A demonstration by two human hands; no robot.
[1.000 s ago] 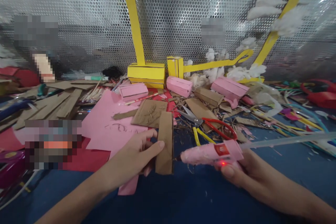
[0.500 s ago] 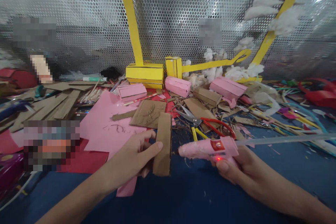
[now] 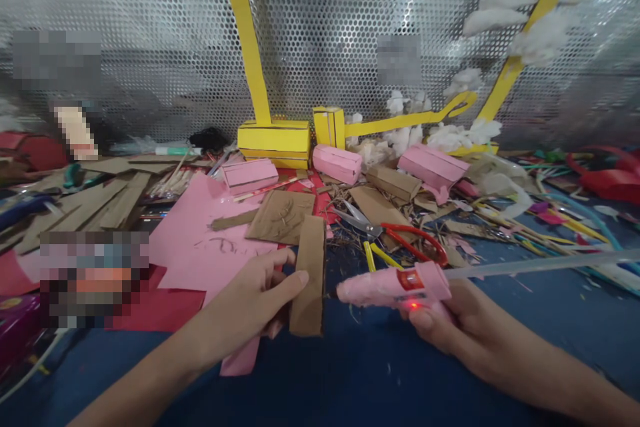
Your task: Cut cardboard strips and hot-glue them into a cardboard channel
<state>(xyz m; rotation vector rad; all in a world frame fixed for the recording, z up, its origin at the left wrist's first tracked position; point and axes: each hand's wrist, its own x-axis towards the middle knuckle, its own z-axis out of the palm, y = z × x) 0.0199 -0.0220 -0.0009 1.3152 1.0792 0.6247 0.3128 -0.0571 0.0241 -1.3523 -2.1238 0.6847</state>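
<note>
Between thumb and fingers, my left hand [image 3: 267, 287] grips a brown cardboard strip [image 3: 309, 280], held upright over the blue table. My right hand [image 3: 450, 327] is wrapped round a pink hot glue gun [image 3: 395, 287] with a glowing red light. The gun's nozzle points left, touching or almost touching the strip's right edge; I cannot tell which. A clear glue stick [image 3: 540, 264] runs out of the gun's back to the right. Just beyond the gun lie scissors [image 3: 400, 237] with red handles. Behind the strip is a flat piece of cardboard [image 3: 283, 217].
Pink paper [image 3: 185, 240] and red paper [image 3: 165, 300] lie to the left. Pink boxes [image 3: 337, 163] and a yellow box [image 3: 273, 140] stand at the back before a perforated metal sheet [image 3: 320, 27]. Loose cardboard strips [image 3: 120, 203] and white fluff [image 3: 460, 137] are strewn about.
The glue gun has shifted slightly left, its nozzle closer to the strip's edge. My left hand keeps its hold on the strip. The whole view has drifted a little.
</note>
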